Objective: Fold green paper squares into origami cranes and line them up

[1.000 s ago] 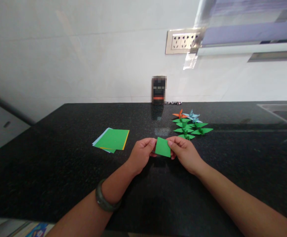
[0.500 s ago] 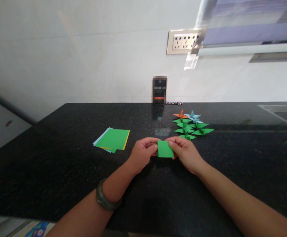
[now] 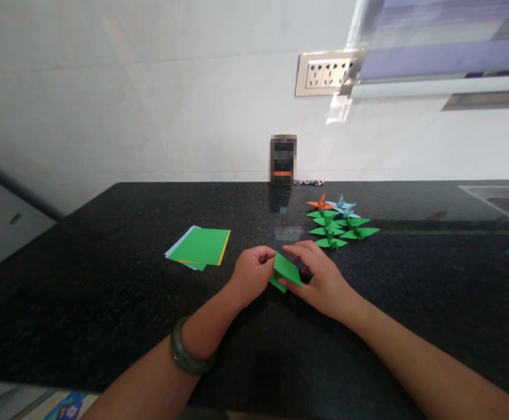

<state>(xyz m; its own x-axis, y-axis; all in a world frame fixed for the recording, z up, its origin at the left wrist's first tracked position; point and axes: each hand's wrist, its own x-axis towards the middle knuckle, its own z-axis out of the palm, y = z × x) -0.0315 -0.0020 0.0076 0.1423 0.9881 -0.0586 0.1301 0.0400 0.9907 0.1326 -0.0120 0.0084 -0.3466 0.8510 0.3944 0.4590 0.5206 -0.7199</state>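
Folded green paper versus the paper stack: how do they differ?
The folded paper is in the left hand, flaps apart; the paper stack lies flat on the counter. The folded paper looks smaller than the paper stack. The folded paper shows only green; the paper stack also shows blue and yellow edges. Both show green on top.

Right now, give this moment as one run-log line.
left hand: pinching folded green paper | right hand: thumb between its layers | paper stack: at left | paper birds: beyond right hand
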